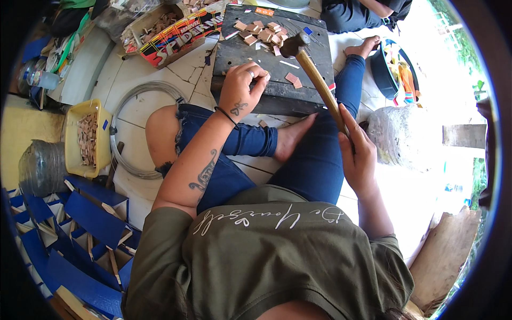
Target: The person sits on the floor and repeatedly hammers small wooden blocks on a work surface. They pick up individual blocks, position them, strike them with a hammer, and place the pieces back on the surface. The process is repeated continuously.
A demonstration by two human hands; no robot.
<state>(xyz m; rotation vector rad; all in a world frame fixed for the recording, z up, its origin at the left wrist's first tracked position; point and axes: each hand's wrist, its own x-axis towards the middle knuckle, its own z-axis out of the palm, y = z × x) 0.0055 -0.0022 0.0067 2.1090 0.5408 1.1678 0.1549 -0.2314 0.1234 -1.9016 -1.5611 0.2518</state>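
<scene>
My right hand (358,152) is wrapped round the wooden handle of a hammer (321,84). Its dark metal head is raised over the right part of a black work block (226,53). At the block's near left edge, my left hand (244,82) is closed in a pinch; whatever small thing is between the fingertips cannot be made out. Small wooden pieces (263,33) lie heaped on the far part of the block. Two more pieces (293,80) lie nearer, below the hammer head, with a thin white strip (289,64) close by.
To the left are a wire coil (118,114), a yellow tub (101,160) of wood pieces and a printed cardboard box (176,40). Blue panelled pieces (96,213) crowd the lower left. A black basin (381,74) stands right of the block. Another person (349,16) sits beyond it.
</scene>
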